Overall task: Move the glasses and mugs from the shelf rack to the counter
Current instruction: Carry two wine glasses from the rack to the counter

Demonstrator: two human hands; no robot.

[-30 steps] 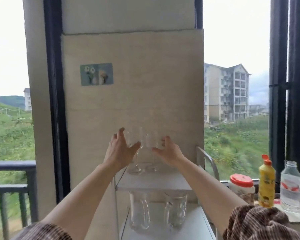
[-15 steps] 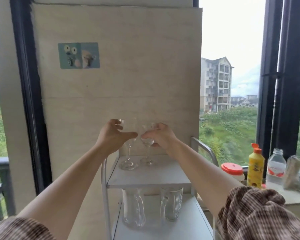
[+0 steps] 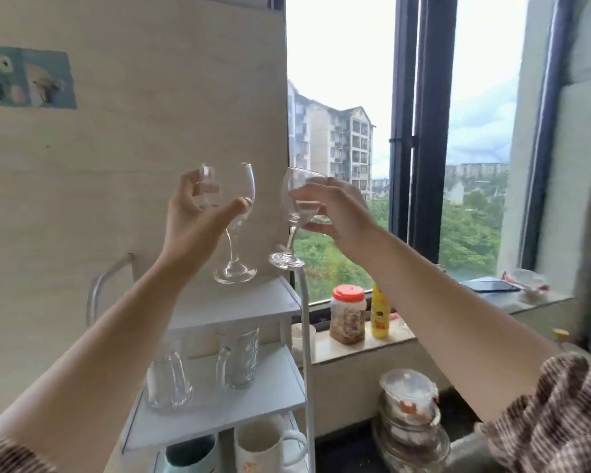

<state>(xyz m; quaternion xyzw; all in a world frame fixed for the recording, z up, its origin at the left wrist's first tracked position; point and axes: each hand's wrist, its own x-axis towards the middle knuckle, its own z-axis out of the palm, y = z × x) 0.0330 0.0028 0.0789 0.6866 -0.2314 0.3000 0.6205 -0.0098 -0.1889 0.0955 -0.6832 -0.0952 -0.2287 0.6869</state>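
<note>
1. Above the top shelf of a white shelf rack (image 3: 219,307), a person lifts two wine glasses clear, one in each hand.
2. Left hand (image 3: 198,220) fingers wrap the bowl of the upright wine glass (image 3: 234,233); right hand (image 3: 335,213) fingers close round the tilted wine glass (image 3: 292,220).
3. Two glass mugs (image 3: 202,368) wait on the shelf below, ceramic mugs (image 3: 253,447) lower down.
4. Carrying is the step in hand; next, both glasses likely swing right to the counter (image 3: 359,346), set down upright, clear of the red-lidded jar (image 3: 348,314).
</note>
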